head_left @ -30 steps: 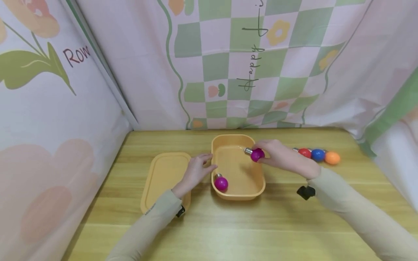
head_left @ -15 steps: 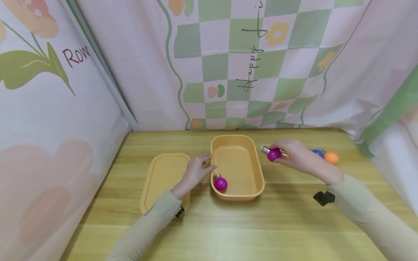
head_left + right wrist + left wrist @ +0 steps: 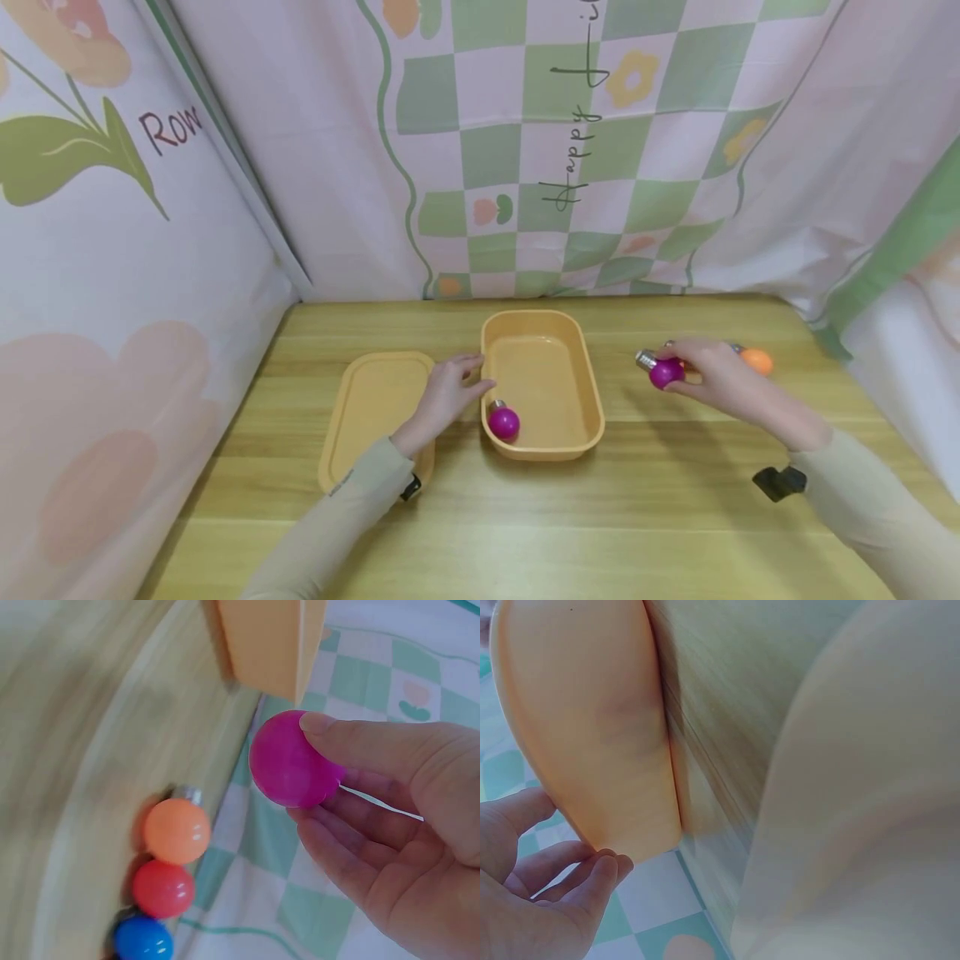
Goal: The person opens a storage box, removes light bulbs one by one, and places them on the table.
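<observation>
My right hand (image 3: 723, 379) pinches a purple light bulb (image 3: 666, 374) between thumb and fingers, its silver screw base pointing left. It is held to the right of the yellow-orange box (image 3: 543, 383). Inside the box's near left corner lies a second purple bulb (image 3: 504, 423). My left hand (image 3: 442, 396) touches the box's left rim with its fingertips, the fingers loosely bent, as the left wrist view shows too. Past the right hand, orange (image 3: 178, 831), red (image 3: 163, 889) and blue (image 3: 144, 939) bulbs lie in a row on the table. In the head view the hand covers most of that row.
A flat yellow-orange lid (image 3: 367, 417) lies left of the box, partly under the left forearm. Another orange bulb (image 3: 757, 361) ends the row at the right. Printed curtains (image 3: 555, 150) hang behind and beside the wooden table (image 3: 525, 525).
My right hand has moved right with its purple bulb, from over the box's right rim to beside the bulb row. The left hand has stayed at the rim.
</observation>
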Demonstrator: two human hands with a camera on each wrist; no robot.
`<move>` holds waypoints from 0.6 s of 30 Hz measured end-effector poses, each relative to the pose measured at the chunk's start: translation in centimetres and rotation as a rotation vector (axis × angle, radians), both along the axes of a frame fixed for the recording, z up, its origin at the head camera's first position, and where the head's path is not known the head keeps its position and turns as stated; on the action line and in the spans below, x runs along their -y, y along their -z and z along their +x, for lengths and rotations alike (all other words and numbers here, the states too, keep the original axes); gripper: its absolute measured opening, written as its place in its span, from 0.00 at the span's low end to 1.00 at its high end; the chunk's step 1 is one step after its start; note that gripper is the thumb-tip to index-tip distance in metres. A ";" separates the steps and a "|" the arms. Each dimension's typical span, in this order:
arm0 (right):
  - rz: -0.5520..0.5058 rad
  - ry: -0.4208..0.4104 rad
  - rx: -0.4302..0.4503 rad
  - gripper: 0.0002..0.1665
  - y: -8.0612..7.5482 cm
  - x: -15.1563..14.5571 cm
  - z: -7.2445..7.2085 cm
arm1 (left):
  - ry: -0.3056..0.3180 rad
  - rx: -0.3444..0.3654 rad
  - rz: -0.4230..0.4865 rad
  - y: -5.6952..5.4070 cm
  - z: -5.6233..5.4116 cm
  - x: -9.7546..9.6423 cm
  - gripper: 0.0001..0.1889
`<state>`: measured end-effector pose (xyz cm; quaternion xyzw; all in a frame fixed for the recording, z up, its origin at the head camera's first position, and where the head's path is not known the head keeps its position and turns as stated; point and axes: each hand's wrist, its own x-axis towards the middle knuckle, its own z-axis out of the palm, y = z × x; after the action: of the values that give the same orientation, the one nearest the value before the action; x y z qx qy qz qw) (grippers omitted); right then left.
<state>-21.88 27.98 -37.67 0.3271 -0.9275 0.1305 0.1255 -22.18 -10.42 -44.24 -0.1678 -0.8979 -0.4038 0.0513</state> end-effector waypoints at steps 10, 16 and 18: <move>0.004 0.092 0.120 0.22 1.9 -3.0 0.4 | -0.001 -0.003 0.002 0.0 0.0 0.0 0.23; -0.025 0.124 0.144 0.22 2.8 -4.5 0.5 | 0.004 -0.008 0.001 0.1 -0.1 0.0 0.23; -0.034 0.137 0.150 0.23 3.2 -5.0 0.4 | 0.006 -0.013 0.002 0.1 -0.1 0.0 0.23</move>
<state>-21.44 33.00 -40.89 0.2499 -0.9522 0.1614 0.0699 -22.26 -10.37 -44.32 -0.1733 -0.8966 -0.4036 0.0561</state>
